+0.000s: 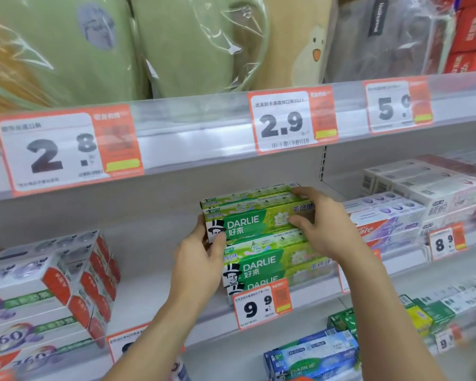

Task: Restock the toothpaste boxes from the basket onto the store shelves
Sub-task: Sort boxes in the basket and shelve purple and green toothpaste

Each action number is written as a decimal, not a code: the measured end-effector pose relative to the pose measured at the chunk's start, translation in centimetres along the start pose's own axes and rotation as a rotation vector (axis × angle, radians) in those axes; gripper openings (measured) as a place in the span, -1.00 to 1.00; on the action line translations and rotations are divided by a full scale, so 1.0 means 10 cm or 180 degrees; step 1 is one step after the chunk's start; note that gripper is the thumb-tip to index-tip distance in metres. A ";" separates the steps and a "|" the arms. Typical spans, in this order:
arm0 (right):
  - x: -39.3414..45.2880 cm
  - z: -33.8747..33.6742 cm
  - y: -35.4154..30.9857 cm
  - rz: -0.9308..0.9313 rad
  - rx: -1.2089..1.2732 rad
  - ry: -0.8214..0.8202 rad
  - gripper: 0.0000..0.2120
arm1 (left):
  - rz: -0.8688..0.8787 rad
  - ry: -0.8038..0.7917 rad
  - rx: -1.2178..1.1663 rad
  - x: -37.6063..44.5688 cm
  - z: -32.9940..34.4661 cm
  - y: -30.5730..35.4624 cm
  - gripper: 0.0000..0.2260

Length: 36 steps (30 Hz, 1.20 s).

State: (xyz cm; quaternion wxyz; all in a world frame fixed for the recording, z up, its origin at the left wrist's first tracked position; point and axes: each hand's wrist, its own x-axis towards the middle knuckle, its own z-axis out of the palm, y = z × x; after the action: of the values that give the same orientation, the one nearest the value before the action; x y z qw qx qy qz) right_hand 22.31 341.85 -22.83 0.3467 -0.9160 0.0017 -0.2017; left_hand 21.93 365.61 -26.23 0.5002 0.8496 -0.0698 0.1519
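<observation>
Now: green toothpaste box held at the shelf stack

A green toothpaste box is gripped at both ends: its left end is clamped by the left hand, its right end by the right hand. It is held atop a stack of matching boxes on the middle shelf, above the 9.9 price tag.

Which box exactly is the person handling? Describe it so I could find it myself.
Find the white middle shelf with the 9.9 price tag. Above that tag stands a stack of green Darlie boxes. The top green Darlie box is the one: the left hand and right hand grip its two ends.
</observation>
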 end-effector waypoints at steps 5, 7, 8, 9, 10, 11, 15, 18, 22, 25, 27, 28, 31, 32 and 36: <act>-0.01 0.00 0.03 0.0000 0.0052 -0.0136 -0.46 | -0.0127 -0.0216 -0.0054 -0.12 0.08 0.07 -0.79; -0.02 -0.02 0.03 0.0023 0.0080 -0.0177 -0.44 | -0.0186 -0.0283 -0.0178 -0.16 0.10 0.09 -0.77; -0.03 -0.02 0.03 0.0027 0.0089 -0.0188 -0.41 | -0.0216 -0.0316 -0.0268 -0.17 0.11 0.10 -0.76; -0.04 -0.02 0.03 0.0031 0.0087 -0.0191 -0.37 | -0.0236 -0.0352 -0.0333 -0.18 0.12 0.10 -0.75; -0.05 -0.02 0.02 0.0031 0.0074 -0.0181 -0.34 | -0.0226 -0.0386 -0.0362 -0.20 0.12 0.11 -0.71; -0.06 -0.01 0.01 0.0032 0.0053 -0.0163 -0.32 | -0.0213 -0.0416 -0.0368 -0.21 0.12 0.11 -0.66; -0.09 0.00 -0.02 0.0058 -0.0091 -0.0130 -0.32 | -0.0207 -0.0513 -0.0385 -0.22 0.10 0.11 -0.52; -0.09 -0.01 -0.05 0.0110 -0.0092 -0.0179 -0.32 | -0.0202 -0.0624 -0.0414 -0.23 0.07 0.14 -0.48; -0.08 -0.05 -0.08 0.0159 -0.0131 -0.0258 -0.33 | -0.0193 -0.0697 -0.0383 -0.24 0.03 0.16 -0.44; -0.08 -0.11 -0.11 0.0143 -0.0176 -0.0369 -0.32 | -0.0224 -0.0727 -0.0445 -0.23 -0.05 0.21 -0.46; -0.13 -0.14 -0.14 0.0167 -0.0122 -0.0413 -0.31 | -0.0134 -0.0741 -0.0383 -0.23 -0.13 0.29 -0.46; -0.17 -0.15 -0.16 0.0156 -0.0068 -0.0315 -0.30 | -0.0097 -0.0713 -0.0361 -0.24 -0.18 0.33 -0.44; -0.42 -0.14 -0.29 -0.0284 0.0007 0.0781 -0.53 | 0.0225 -0.0296 -0.0121 -0.36 -0.33 0.39 -0.43; -0.55 -0.11 -0.37 -0.0522 0.0055 0.1217 -0.66 | 0.0405 -0.0043 -0.0006 -0.45 -0.36 0.37 -0.47; -1.21 0.31 -0.58 -0.0752 0.0801 0.1088 -0.86 | 0.0933 0.0331 0.0045 -1.04 -0.37 0.06 -0.77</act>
State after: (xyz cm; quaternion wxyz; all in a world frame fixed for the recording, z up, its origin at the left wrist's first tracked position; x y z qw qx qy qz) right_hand 11.61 349.93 -25.73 0.4269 -0.8120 -0.0719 -0.3915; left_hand 11.25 368.18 -27.52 0.4697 0.8247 -0.1661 0.2676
